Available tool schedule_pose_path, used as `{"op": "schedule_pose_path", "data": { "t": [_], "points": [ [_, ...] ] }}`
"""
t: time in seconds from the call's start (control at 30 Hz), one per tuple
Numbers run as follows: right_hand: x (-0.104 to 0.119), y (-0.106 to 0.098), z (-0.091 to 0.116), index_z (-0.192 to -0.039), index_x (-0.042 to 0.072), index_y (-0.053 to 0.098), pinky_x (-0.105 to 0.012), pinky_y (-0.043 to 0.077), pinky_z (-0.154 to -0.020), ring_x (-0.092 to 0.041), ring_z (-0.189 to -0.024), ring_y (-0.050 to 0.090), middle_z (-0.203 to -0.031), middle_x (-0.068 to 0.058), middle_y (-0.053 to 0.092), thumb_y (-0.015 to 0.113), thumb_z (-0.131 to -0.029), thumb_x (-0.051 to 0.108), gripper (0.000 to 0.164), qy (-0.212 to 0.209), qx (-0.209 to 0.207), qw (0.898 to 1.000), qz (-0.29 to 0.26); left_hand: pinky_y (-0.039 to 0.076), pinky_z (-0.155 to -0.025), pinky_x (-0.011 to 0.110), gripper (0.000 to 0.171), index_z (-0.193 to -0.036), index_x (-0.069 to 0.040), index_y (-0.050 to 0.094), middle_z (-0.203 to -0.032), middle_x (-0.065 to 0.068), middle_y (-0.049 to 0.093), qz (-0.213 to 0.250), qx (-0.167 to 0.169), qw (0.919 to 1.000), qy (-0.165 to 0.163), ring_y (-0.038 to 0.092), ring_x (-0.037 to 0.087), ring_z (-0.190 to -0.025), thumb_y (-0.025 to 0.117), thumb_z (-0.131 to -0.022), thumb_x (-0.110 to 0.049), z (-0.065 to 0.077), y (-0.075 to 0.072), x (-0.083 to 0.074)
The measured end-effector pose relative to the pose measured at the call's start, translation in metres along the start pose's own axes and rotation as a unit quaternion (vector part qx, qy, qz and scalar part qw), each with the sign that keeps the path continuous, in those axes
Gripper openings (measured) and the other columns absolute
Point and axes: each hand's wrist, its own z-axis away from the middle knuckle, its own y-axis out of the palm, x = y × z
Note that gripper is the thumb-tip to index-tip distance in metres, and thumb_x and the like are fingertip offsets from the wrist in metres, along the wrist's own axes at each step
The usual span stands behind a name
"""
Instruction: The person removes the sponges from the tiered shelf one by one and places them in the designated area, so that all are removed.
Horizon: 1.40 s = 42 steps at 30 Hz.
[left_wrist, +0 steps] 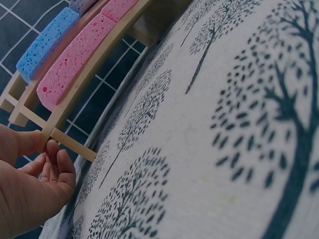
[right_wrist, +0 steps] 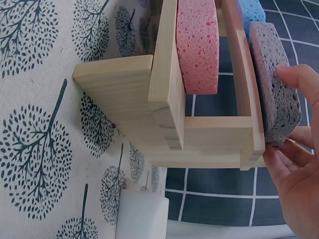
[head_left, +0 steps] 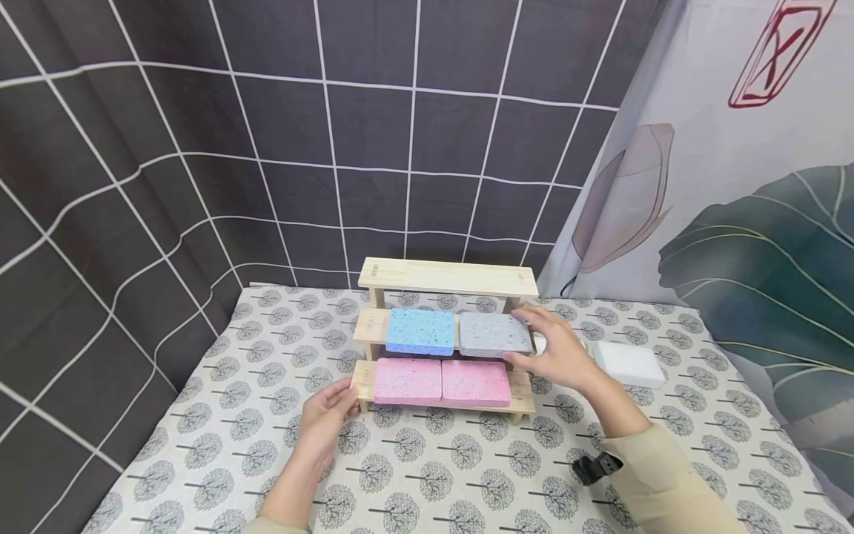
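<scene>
A three-step wooden rack (head_left: 447, 274) stands on the table, and my left hand (head_left: 322, 419) pinches the left end of its lowest step between thumb and fingers. On the middle step, my right hand (head_left: 559, 354) grips a grey sponge (head_left: 492, 334) by its right end; in the right wrist view the thumb lies on the sponge's broad face and the fingers are at its end. A blue sponge (head_left: 420, 331) lies just left of the grey one. Two pink sponges, a left one (head_left: 408, 381) and a right one (head_left: 476, 383), sit side by side on the lowest step.
A white block (head_left: 629, 364) lies on the tree-patterned cloth (head_left: 434, 475) right of the rack, partly behind my right forearm. Dark grid-patterned curtain (head_left: 367, 126) hangs behind and to the left, with a leaf-printed curtain (head_left: 734, 245) on the right.
</scene>
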Motion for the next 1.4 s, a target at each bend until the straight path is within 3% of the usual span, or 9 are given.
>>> {"op": "schedule_pose_path", "data": {
  "t": [0.23, 0.5, 0.73, 0.97, 1.2, 1.27, 1.4],
  "points": [
    [-0.006, -0.006, 0.007, -0.143, 0.002, 0.054, -0.066, 0.047, -0.099, -0.041, -0.119, 0.058, -0.147, -0.018, 0.051, 0.087, -0.078, 0.027, 0.077, -0.011, -0.013, 1.000, -0.008, 0.057, -0.079, 0.020, 0.038, -0.135, 0.011, 0.052, -0.110, 0.016, 0.065, 0.001, 0.001, 1.0000, 0.002, 0.061, 0.017, -0.090, 0.057, -0.100, -0.001, -0.001, 0.000, 0.000],
    [-0.013, -0.014, 0.019, -0.141, 0.003, 0.056, -0.072, 0.040, -0.101, -0.043, -0.121, 0.056, -0.142, -0.019, 0.055, 0.088, -0.078, 0.030, 0.076, 0.001, -0.027, 1.000, -0.003, 0.057, -0.080, 0.020, 0.038, -0.136, 0.010, 0.052, -0.111, 0.016, 0.065, -0.003, 0.001, 1.0000, -0.003, 0.061, 0.017, -0.092, 0.057, -0.100, -0.002, -0.001, 0.001, 0.001],
    [-0.018, -0.019, 0.029, -0.138, -0.001, 0.056, -0.066, 0.047, -0.096, -0.042, -0.110, 0.063, -0.139, -0.021, 0.056, 0.089, -0.077, 0.027, 0.075, -0.009, -0.043, 0.999, -0.005, 0.057, -0.080, 0.020, 0.038, -0.136, 0.011, 0.052, -0.111, 0.016, 0.065, -0.002, 0.000, 1.0000, 0.001, 0.061, 0.017, -0.092, 0.058, -0.100, -0.002, 0.000, 0.000, -0.001],
    [-0.024, -0.024, 0.039, -0.137, -0.003, 0.057, -0.061, 0.054, -0.091, -0.043, -0.110, 0.063, -0.137, -0.024, 0.057, 0.089, -0.076, 0.019, 0.072, -0.021, -0.060, 0.998, 0.002, 0.057, -0.080, 0.020, 0.039, -0.136, 0.011, 0.052, -0.112, 0.016, 0.064, -0.006, 0.000, 1.0000, -0.002, 0.061, 0.017, -0.092, 0.058, -0.100, -0.003, 0.001, -0.001, -0.002],
    [-0.027, -0.028, 0.048, -0.137, -0.003, 0.057, -0.062, 0.053, -0.092, -0.044, -0.113, 0.060, -0.136, -0.024, 0.057, 0.089, -0.075, 0.019, 0.073, -0.007, -0.064, 0.998, 0.008, 0.057, -0.081, 0.020, 0.038, -0.136, 0.010, 0.053, -0.113, 0.017, 0.064, -0.008, -0.002, 1.0000, -0.005, 0.062, 0.017, -0.092, 0.058, -0.100, -0.002, -0.001, 0.000, -0.001],
    [-0.028, -0.030, 0.051, -0.137, -0.003, 0.057, -0.052, 0.055, -0.094, -0.042, -0.113, 0.061, -0.136, -0.022, 0.057, 0.089, -0.076, 0.019, 0.073, -0.004, -0.064, 0.998, 0.007, 0.057, -0.080, 0.020, 0.038, -0.135, 0.010, 0.053, -0.112, 0.016, 0.064, -0.007, -0.003, 1.0000, -0.005, 0.062, 0.017, -0.092, 0.058, -0.100, -0.002, -0.001, -0.001, -0.002],
    [-0.031, -0.033, 0.057, -0.135, -0.003, 0.058, -0.014, 0.047, -0.097, -0.041, -0.114, 0.060, -0.135, -0.021, 0.058, 0.090, -0.074, 0.016, 0.071, -0.011, -0.070, 0.997, 0.002, 0.058, -0.080, 0.020, 0.038, -0.135, 0.011, 0.053, -0.111, 0.017, 0.065, -0.002, -0.001, 1.0000, -0.004, 0.061, 0.017, -0.091, 0.058, -0.100, -0.001, 0.000, -0.001, -0.002]
  ]
}}
